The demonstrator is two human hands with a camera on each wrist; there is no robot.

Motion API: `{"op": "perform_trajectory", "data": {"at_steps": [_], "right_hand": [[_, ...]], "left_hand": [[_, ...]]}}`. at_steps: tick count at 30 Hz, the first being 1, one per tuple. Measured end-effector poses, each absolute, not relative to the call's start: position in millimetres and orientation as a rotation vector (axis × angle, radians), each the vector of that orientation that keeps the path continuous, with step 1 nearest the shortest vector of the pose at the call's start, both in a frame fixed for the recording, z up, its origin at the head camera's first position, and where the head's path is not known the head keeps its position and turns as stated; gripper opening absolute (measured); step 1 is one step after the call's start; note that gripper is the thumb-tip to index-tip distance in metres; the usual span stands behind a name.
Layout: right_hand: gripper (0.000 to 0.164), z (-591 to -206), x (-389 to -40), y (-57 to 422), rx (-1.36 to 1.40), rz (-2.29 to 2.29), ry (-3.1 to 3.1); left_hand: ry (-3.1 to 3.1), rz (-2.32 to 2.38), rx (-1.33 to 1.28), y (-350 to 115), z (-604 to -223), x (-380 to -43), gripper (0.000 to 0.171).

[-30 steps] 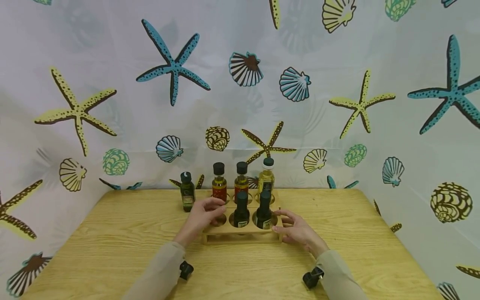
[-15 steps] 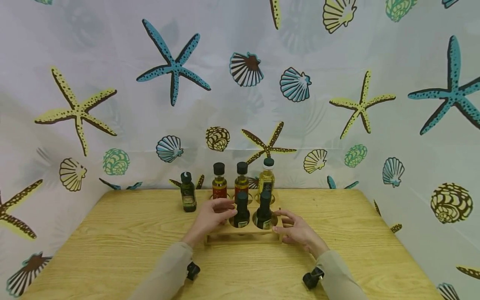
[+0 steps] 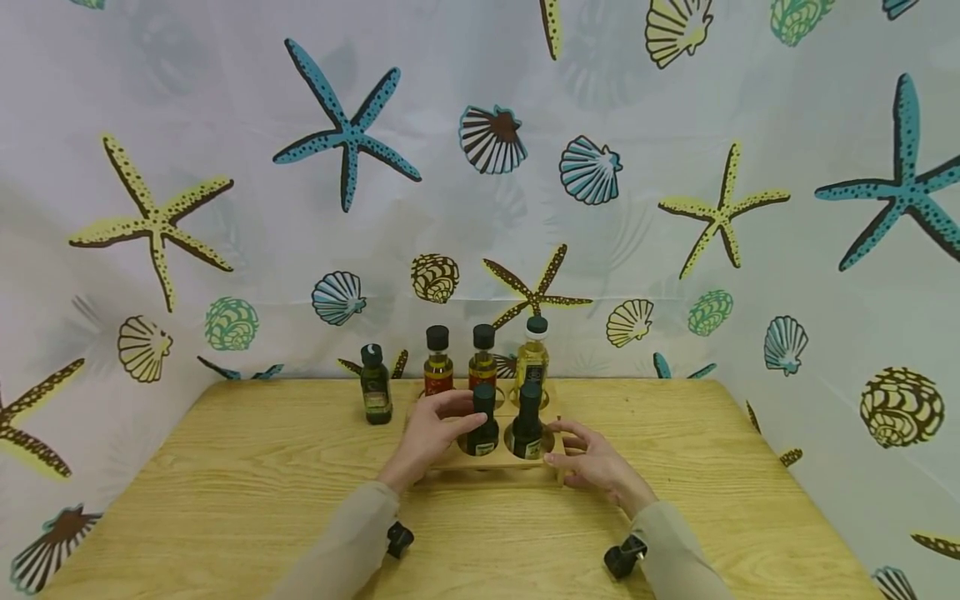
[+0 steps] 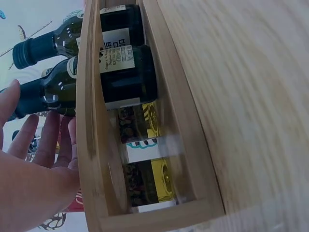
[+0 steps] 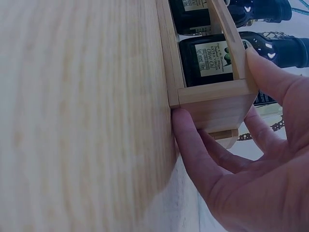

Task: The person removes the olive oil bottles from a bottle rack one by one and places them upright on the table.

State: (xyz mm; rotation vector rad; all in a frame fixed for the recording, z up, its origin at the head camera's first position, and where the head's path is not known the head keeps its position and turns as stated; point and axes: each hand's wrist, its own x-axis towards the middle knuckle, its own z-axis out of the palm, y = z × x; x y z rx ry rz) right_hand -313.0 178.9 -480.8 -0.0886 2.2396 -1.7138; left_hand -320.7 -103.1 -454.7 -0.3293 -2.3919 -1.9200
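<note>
A wooden two-tier bottle rack [image 3: 495,477] stands on the table. Two dark olive oil bottles stand upright in its front row: a middle one [image 3: 483,437] and a right one [image 3: 528,433]. My left hand [image 3: 431,429] is at the middle bottle's neck, thumb in front and fingers spread on its far side, as the left wrist view also shows around the dark cap [image 4: 34,99]. The hand covers the rack's front left part. My right hand [image 3: 596,462] holds the rack's right end; in the right wrist view the thumb lies at the top board and a fingertip at the base.
In the back row stand two red-labelled oil bottles [image 3: 438,367] and a pale yellow oil bottle [image 3: 533,362] with a white collar. A small green bottle [image 3: 377,392] stands on the table left of the rack. A patterned curtain [image 3: 480,225] hangs behind the table.
My left hand has moved right, from the rack's front left hole to the neck of the middle front bottle. The right hand has stayed at the rack's right end.
</note>
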Motion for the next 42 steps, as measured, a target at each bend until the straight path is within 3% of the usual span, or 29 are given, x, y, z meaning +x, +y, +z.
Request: {"op": "perform_trajectory", "data": {"at_steps": [20, 42], "right_hand": [[0.060, -480.8, -313.6, 176.9, -0.068, -1.720, 2.249], [0.065, -481.6, -313.2, 179.8, -0.098, -1.719, 2.242]], "left_hand": [[-2.389, -1.913, -0.311, -90.3, -448.0, -316.6, 0.059], [-2.329, -1.951, -0.391, -92.3, -456.5, -323.1, 0.053]]}}
